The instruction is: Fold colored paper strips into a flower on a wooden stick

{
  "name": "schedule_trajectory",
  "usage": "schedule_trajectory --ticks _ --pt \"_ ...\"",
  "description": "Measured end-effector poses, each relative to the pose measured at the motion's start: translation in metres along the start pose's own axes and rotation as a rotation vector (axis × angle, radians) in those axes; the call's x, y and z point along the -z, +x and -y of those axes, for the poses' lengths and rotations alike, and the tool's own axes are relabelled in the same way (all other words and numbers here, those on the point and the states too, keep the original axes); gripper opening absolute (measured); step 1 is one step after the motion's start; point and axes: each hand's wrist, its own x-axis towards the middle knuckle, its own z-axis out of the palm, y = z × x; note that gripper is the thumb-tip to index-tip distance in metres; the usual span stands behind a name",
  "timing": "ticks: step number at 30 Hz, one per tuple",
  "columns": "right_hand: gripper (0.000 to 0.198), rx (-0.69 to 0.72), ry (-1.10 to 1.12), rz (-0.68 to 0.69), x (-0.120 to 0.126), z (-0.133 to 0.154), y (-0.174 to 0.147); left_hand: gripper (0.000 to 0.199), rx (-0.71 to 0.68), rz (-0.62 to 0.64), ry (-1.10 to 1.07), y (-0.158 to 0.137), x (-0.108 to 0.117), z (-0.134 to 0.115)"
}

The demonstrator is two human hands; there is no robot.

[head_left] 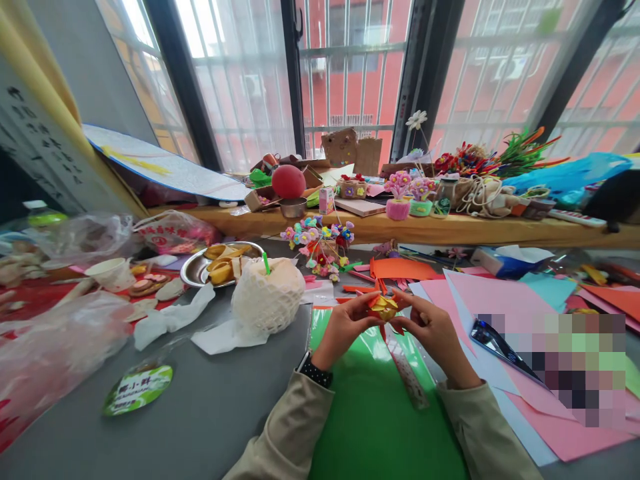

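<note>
Between my two hands, above a green folder (pixel 370 413), is a small folded paper flower (pixel 383 307) in yellow and orange. My left hand (pixel 347 327) pinches its left side with thumb and fingers. From the right, my right hand (pixel 434 333) grips the other side in the same way. The fingers cover parts of the flower's edges. Under the hands a clear ruler (pixel 406 370) lies aslant on the folder. Strips of orange and red paper lie just behind the hands.
Left of the folder stands a coconut (pixel 269 293) in white netting with a green straw. Behind it are a metal bowl (pixel 187 270) of peel and a bunch of small craft flowers (pixel 320 240). Pink and white paper sheets (pixel 500 293) and a phone (pixel 505 350) lie at right.
</note>
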Motion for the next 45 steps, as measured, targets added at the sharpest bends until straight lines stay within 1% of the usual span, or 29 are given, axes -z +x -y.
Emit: schedule_trajectory --ticks 2,4,7,10,12,21,26,33,39,45 --pt "0.042 0.020 -0.044 -0.077 -0.002 0.000 -0.001 0.049 -0.026 -0.017 -0.009 0.000 -0.001 0.001" --pt "0.036 0.046 -0.099 -0.100 -0.003 0.000 -0.001 0.048 -0.041 -0.031 -0.007 0.000 -0.001 0.001" --pt "0.027 0.071 -0.201 -0.032 -0.004 -0.001 -0.001 0.047 -0.035 -0.021 0.010 -0.001 -0.002 0.000" --pt "0.026 0.099 -0.274 0.075 -0.004 -0.002 -0.001 0.047 -0.013 0.010 0.046 -0.001 0.000 -0.001" --pt "0.026 0.108 -0.298 0.120 -0.004 -0.002 -0.002 0.047 0.006 0.018 0.069 -0.001 0.001 -0.001" --pt "0.021 0.143 -0.294 0.176 -0.003 0.002 -0.002 0.049 0.028 0.008 0.076 -0.001 0.000 0.002" --pt "0.020 0.198 -0.293 0.160 -0.004 -0.004 -0.001 0.050 0.045 0.004 0.070 -0.001 -0.001 0.002" --pt "0.018 0.236 -0.285 0.150 -0.007 -0.008 -0.003 0.049 0.020 -0.016 0.126 -0.001 0.001 0.001" --pt "0.018 0.242 -0.326 0.173 -0.006 -0.006 -0.003 0.048 0.036 0.022 0.131 -0.001 0.004 0.000" --pt "0.017 0.247 -0.334 0.150 -0.005 -0.004 -0.003 0.049 0.014 0.036 0.138 -0.002 0.004 0.000"
